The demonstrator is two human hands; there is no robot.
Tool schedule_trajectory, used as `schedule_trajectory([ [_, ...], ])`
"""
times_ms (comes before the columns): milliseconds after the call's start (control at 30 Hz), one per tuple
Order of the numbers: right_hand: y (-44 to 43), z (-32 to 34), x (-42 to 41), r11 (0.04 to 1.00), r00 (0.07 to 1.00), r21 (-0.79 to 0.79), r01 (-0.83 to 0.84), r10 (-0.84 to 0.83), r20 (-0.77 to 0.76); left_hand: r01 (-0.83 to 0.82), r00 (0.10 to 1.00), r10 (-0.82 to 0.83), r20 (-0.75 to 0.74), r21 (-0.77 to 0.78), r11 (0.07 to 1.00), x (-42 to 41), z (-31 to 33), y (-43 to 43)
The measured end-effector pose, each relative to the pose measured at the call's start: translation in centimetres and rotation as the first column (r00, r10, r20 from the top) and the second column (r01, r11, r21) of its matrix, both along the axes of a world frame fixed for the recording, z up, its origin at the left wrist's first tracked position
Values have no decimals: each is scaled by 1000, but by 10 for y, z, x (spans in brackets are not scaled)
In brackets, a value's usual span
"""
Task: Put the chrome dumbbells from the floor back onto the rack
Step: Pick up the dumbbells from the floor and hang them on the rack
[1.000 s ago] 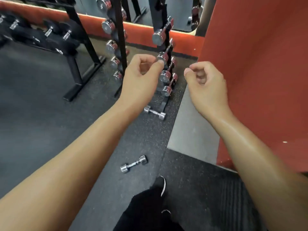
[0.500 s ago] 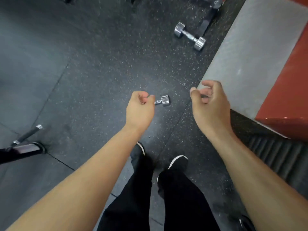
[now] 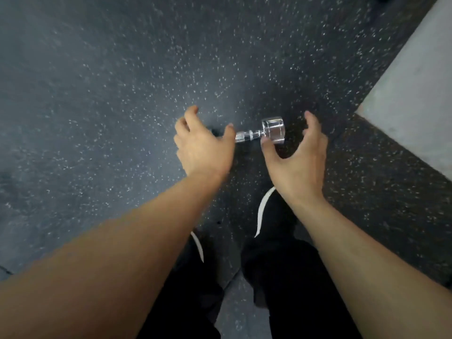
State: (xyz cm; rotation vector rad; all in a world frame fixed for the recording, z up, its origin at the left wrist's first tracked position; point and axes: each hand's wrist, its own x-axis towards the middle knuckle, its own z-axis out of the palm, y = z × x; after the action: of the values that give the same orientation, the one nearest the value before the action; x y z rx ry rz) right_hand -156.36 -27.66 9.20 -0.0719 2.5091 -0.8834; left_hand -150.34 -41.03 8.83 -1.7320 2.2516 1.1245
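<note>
Beyond black shoes [image 3: 274,211], both hands have dropped from loose fists to spread wide and empty: the left hand [image 3: 203,148] covers one end of a chrome dumbbell [image 3: 261,132] lying mid-floor [image 3: 97,94], the right hand [image 3: 298,160] cups its exposed head, so pickup looks imminent.

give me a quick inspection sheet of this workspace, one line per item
surface: dark speckled rubber floor, with a pale grey slab at the right edge
job's things: one chrome dumbbell lying on the floor; its left end is hidden behind the left hand; rack out of view
clutter: nothing seen
grippers: left hand open over the handle, contact unclear; right hand open beside the right head, not closed on it
cables: nothing seen
surroundings: person's black shoes and dark trousers below the hands
</note>
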Motion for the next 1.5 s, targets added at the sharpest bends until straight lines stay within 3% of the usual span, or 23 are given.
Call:
schedule_trajectory([
  [167, -14, -91, -39, 997, 996, 53, -46, 42, 82, -160, 981, 148, 124, 98, 982, 0, -87, -11],
  [400, -16, -129, -57, 999, 973, 24, -33, 27, 228, -402, 915, 401, 50, 194, 895, 8, -133, -20],
  [533, -14, -134, -59, 999, 972, 47, 6, -17, 233, -373, 928, 369, 57, 147, 916, 15, -137, -25],
  [667, -14, -102, -67, 998, 974, -9, 60, -56, 219, -328, 945, 328, 15, 87, 941, 5, -96, -31],
  [833, -28, 55, -107, 993, 991, -104, 54, -41, 126, -256, 956, 262, -129, 56, 965, -30, 65, -48],
  [1033, -62, 394, -195, 984, 996, -176, -32, 17, -88, -207, 926, 201, -318, 13, 978, -112, 382, -84],
  [1133, -76, 566, -231, 955, 971, -289, -65, -7, -240, -193, 878, 141, -457, -70, 979, -151, 551, -108],
  [1233, -83, 728, -251, 905, 921, -406, -128, -44, -388, -187, 797, 36, -603, -190, 964, -179, 716, -124],
  [1333, -87, 850, -257, 860, 829, -466, -208, -98, -551, -221, 683, -79, -726, -309, 925, -187, 847, -131],
  [1500, -109, 984, -264, 762, 670, -570, -307, -252, -698, -283, 473, -242, -847, -407, 869, -194, 989, -155],
])
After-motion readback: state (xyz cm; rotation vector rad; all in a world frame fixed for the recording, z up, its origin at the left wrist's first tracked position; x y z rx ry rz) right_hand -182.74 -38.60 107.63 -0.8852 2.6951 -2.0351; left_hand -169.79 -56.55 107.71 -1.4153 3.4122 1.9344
